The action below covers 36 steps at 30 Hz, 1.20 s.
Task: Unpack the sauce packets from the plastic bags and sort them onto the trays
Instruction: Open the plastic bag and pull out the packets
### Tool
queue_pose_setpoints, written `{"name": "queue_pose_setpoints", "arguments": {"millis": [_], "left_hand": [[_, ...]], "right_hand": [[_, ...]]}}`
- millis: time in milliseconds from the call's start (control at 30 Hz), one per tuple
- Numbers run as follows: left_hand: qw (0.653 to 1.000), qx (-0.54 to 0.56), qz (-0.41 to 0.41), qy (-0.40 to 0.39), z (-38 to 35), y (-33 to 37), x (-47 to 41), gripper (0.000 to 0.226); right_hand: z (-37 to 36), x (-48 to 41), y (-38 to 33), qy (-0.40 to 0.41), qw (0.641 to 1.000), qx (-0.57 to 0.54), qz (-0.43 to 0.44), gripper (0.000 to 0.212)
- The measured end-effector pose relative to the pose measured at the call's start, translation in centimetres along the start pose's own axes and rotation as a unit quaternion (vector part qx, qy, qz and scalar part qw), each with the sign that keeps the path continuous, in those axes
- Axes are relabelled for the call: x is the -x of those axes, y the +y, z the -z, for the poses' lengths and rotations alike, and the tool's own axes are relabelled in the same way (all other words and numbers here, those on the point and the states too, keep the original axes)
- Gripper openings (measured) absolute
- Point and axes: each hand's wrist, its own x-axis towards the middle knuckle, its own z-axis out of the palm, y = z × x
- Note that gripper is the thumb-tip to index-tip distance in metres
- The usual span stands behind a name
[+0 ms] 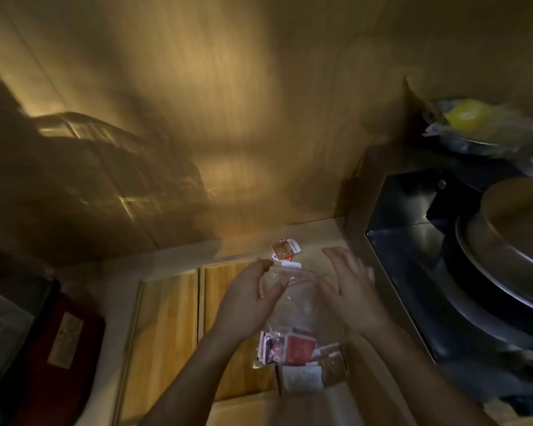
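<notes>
A clear plastic bag (299, 305) hangs between my two hands, its bottom full of red, white and brown sauce packets (299, 352). My left hand (250, 299) pinches the bag's top edge on the left. My right hand (348, 290) holds the top on the right, fingers spread. Beyond the hands, a few loose packets (285, 252) lie on the wooden surface. The picture is dim and blurred.
Wooden trays (166, 327) lie side by side under my left arm. A dark metal sink unit (413, 235) with large round pans (511, 241) stands at the right. A red container (62, 348) sits at the lower left. A yellow-filled bag (471, 118) rests at the upper right.
</notes>
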Motion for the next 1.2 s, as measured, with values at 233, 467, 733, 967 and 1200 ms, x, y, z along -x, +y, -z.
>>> {"name": "queue_pose_setpoints", "arguments": {"millis": [233,467,733,967,1200], "left_hand": [[0.996,0.028,0.064,-0.05,-1.5,-0.6,0.4,0.039],[0.99,0.058,0.082,-0.099,-1.8,-0.8,0.9,0.02],[0.977,0.123,0.084,-0.151,-0.6,0.7,1.6,0.021],[0.945,0.233,0.125,-0.192,-0.4,3.1,2.4,0.017],[0.801,0.493,0.27,-0.204,0.5,2.7,2.3,0.017]], "right_hand": [[-2.1,0.3,1.5,-0.041,0.979,-0.154,-0.129,0.061],[-2.4,0.7,2.3,0.01,0.947,-0.293,-0.132,0.016],[-1.9,1.0,1.7,-0.007,0.961,-0.274,-0.046,0.017],[-0.6,-0.5,-0.3,-0.039,0.943,-0.331,-0.003,0.024],[-1.2,-1.2,-1.3,-0.01,0.957,-0.29,0.003,0.012]]}}
